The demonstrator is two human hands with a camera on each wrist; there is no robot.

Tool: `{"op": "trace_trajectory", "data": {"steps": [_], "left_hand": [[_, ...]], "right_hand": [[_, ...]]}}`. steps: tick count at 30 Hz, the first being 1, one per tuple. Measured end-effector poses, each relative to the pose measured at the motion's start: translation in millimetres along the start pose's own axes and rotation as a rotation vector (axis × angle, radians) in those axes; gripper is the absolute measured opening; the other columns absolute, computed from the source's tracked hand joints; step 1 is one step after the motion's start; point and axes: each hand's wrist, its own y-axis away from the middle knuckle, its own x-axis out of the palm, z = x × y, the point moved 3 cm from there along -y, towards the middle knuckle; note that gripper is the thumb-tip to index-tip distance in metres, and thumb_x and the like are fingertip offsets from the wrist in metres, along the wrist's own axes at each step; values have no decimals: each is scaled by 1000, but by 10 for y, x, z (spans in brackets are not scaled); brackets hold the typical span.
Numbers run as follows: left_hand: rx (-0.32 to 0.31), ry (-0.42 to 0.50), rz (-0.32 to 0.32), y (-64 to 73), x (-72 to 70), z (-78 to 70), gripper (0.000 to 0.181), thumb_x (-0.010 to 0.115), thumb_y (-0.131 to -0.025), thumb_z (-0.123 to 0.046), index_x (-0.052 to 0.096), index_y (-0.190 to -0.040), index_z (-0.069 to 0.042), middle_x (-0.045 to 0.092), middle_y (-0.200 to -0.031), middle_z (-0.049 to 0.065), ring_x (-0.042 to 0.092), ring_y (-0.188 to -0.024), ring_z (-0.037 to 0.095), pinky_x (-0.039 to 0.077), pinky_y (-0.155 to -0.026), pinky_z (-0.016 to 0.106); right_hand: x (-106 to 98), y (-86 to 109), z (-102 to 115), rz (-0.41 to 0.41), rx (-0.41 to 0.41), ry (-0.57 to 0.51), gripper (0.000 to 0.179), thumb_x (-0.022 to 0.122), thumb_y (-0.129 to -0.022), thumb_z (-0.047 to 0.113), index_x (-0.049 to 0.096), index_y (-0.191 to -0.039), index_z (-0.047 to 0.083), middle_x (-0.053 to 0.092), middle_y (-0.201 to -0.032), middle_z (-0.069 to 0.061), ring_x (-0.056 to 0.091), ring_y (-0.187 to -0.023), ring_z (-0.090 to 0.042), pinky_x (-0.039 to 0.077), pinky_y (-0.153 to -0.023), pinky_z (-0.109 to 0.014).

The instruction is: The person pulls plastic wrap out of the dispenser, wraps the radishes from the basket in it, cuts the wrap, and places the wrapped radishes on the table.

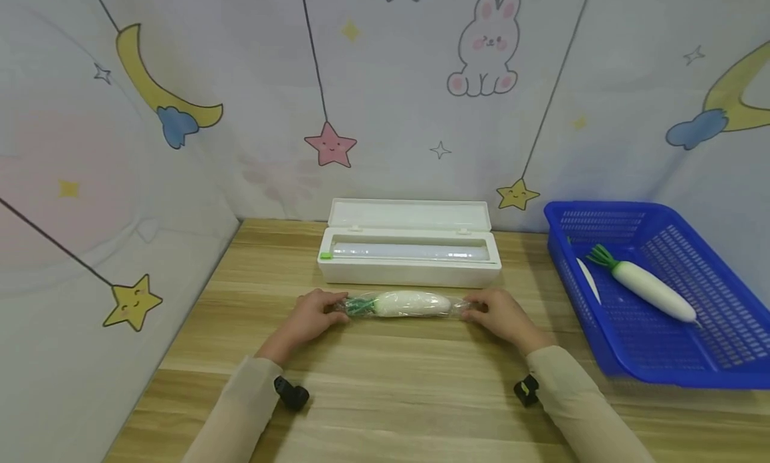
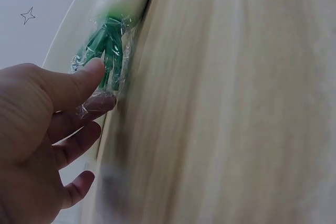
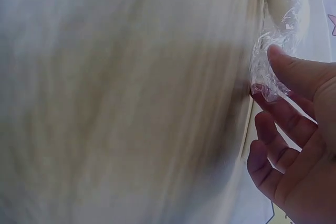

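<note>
A white radish [image 1: 412, 304] wrapped in clear cling film lies crosswise on the table, its green leaf stubs [image 2: 109, 51] toward the left. My left hand [image 1: 311, 313] pinches the film at the leaf end between thumb and forefinger. At the other end my right hand [image 1: 498, 315] pinches the gathered film [image 3: 269, 69] the same way. In both wrist views the remaining fingers are loosely bent, off the radish. Just behind the radish stands a white cling film box [image 1: 409, 274] with its lid [image 1: 410, 216] raised and a film roll [image 1: 412, 251] inside.
To the right stands a blue plastic basket [image 1: 625, 356]. In it lie a white radish with green leaf stubs [image 1: 656, 290] and another white piece [image 1: 589, 280], partly hidden by the basket wall. A patterned cloth [image 1: 397, 102] hangs behind the wooden table [image 1: 409, 403].
</note>
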Motion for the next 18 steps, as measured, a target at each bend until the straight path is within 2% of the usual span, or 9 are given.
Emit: {"op": "trace_trajectory", "data": {"steps": [4, 9, 14, 18], "left_hand": [[1, 25, -56, -9, 57, -17, 44, 74, -83, -13, 63, -124, 1, 69, -96, 8, 49, -77, 13, 46, -77, 37], [38, 32, -155, 1, 98, -54, 34, 67, -87, -4, 64, -119, 6, 68, -93, 13, 53, -80, 19, 47, -74, 37], [15, 122, -236, 34, 82, -79, 30, 63, -90, -3, 65, -119, 4, 68, -104, 17, 59, -94, 28, 50, -82, 43], [13, 196, -276, 80, 57, -97, 26, 62, -92, -5, 67, -117, 1, 68, -108, 15, 59, -100, 28, 49, -87, 45]], "right_hand": [[-2, 14, 27, 2, -13, -51, 14, 73, -85, 16, 72, -92, 4, 68, -85, -4, 56, -78, -15, 47, -74, -36], [0, 48, 55, -2, -9, -108, 7, 69, -88, 13, 68, -84, 8, 66, -82, -1, 57, -79, -14, 48, -78, -37], [-3, 99, 51, -41, -13, -171, 5, 66, -90, 10, 65, -90, 6, 66, -84, -2, 58, -80, -15, 49, -77, -35], [-15, 168, 43, -118, -18, -310, 10, 65, -89, 4, 65, -98, 1, 68, -82, -5, 57, -74, -9, 48, -68, -27]]}}
